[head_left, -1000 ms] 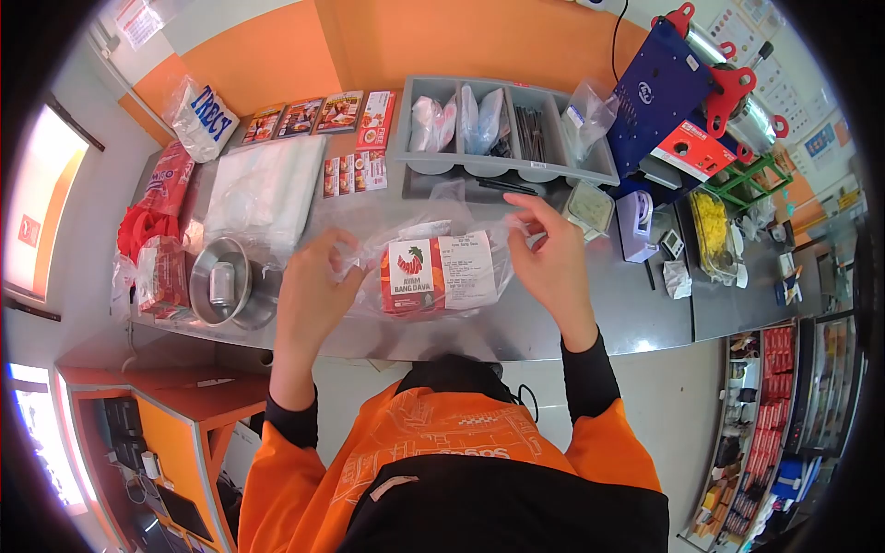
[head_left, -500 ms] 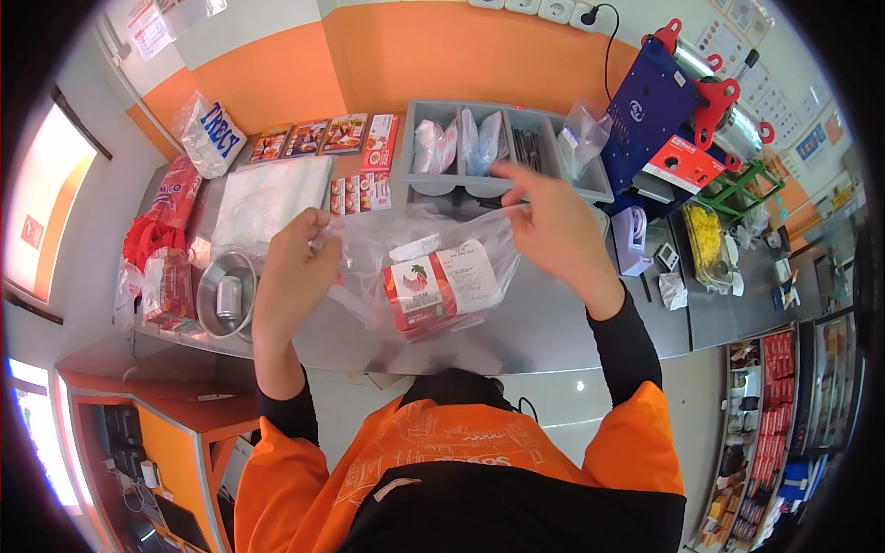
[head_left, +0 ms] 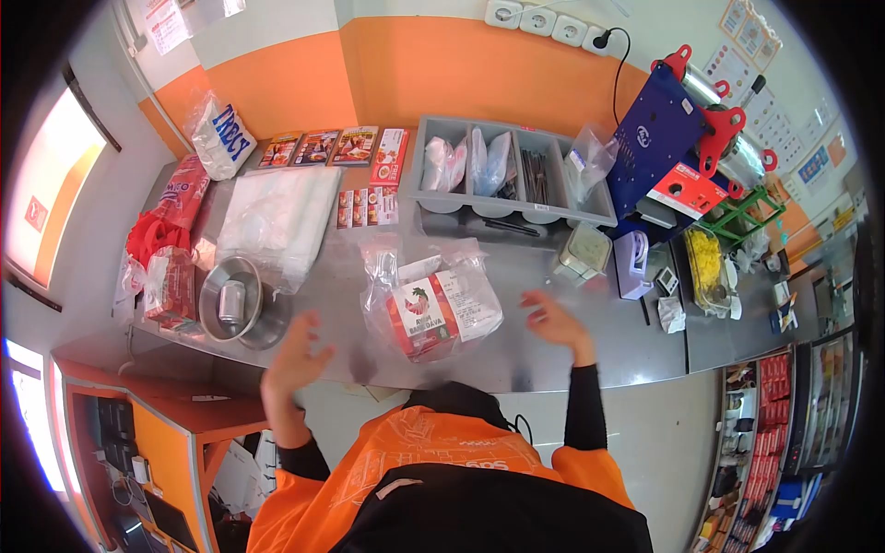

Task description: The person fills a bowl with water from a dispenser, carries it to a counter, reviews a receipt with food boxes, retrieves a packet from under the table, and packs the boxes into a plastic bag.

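A red and white food box stands on the steel counter inside a clear plastic bag. A printed receipt lies across the right part of the box. To the left of the bag, my left hand hovers near the counter's front edge, fingers apart and holding nothing. My right hand is off the bag's right side, also with nothing in it and its fingers loosely spread. Neither hand touches the bag.
A grey divided tray with packets and black utensils stands behind. Left are a metal bowl holding a can and a stack of plastic bags. Right are a small clear container and a blue machine.
Both hands have let go of the bag and drawn back toward me, out to its sides. The bag's raised top has dropped down around the box.
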A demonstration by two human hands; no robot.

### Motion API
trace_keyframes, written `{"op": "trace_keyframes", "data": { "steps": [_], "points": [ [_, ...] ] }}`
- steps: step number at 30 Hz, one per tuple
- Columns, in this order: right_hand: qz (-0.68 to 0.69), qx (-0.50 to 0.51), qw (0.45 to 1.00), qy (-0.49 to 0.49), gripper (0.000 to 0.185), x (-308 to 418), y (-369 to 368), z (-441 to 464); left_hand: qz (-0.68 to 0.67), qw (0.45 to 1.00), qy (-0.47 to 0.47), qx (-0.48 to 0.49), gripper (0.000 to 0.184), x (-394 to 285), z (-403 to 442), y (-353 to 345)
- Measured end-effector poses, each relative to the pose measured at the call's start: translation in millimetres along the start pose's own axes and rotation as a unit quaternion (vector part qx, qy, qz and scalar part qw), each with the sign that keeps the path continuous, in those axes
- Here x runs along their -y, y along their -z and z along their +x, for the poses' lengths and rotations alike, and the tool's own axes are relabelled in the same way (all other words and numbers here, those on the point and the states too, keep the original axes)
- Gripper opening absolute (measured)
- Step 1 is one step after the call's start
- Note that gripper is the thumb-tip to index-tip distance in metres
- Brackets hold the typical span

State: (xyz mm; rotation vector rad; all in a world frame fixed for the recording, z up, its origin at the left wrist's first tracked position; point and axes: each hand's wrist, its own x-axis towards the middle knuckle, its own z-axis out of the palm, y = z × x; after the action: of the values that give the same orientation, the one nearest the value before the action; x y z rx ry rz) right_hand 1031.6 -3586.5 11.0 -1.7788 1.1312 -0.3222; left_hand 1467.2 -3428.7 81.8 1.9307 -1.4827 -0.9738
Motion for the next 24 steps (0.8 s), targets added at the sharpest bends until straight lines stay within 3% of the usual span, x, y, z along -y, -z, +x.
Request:
{"op": "trace_keyframes", "data": {
  "steps": [1,3,5,8,11,14,17,20,23,24],
  "points": [
    [0.026,-0.031,0.999,0.036,0.067,-10.6,-33.0,-2.9,0.011,0.999,0.018,0.041,0.086,29.9,4.8,-24.5],
    [0.049,-0.081,0.992,0.082,0.067,-10.5,-75.5,10.1,-0.042,0.988,-0.144,0.045,0.098,62.1,21.4,-87.2],
    [0.051,-0.116,0.988,0.092,0.067,-11.8,-95.9,19.5,-0.027,0.983,-0.184,-0.012,0.097,62.9,29.0,-122.4],
    [0.105,-0.161,0.977,0.091,0.064,-29.3,-115.2,32.0,-0.015,0.984,-0.151,-0.088,0.087,46.6,31.1,-137.1],
    [0.02,-0.194,0.976,0.094,0.046,-69.1,-129.5,41.7,0.087,0.973,-0.187,-0.106,0.077,72.3,42.6,-154.6],
    [-0.004,-0.122,0.985,0.121,0.037,-23.6,-105.9,24.6,0.101,0.961,-0.209,-0.149,0.063,58.4,39.7,-148.0],
    [-0.059,-0.113,0.971,0.204,0.033,-16.7,-101.1,27.1,0.151,0.951,-0.229,-0.141,0.059,60.8,44.2,-141.9],
    [-0.093,-0.088,0.98,0.155,0.033,-15.0,-106.4,30.1,0.069,0.974,-0.184,-0.114,0.058,57.1,53.3,-137.0],
    [-0.086,0.012,0.992,0.09,0.039,-41.6,-112.3,47.6,0.063,0.991,-0.116,-0.022,0.071,69.4,55.5,-130.7],
    [-0.128,0.037,0.984,0.12,0.046,-44.8,-103.5,45.4,0.096,0.988,-0.123,-0.003,0.078,72.3,54.1,-122.6]
  ]
}}
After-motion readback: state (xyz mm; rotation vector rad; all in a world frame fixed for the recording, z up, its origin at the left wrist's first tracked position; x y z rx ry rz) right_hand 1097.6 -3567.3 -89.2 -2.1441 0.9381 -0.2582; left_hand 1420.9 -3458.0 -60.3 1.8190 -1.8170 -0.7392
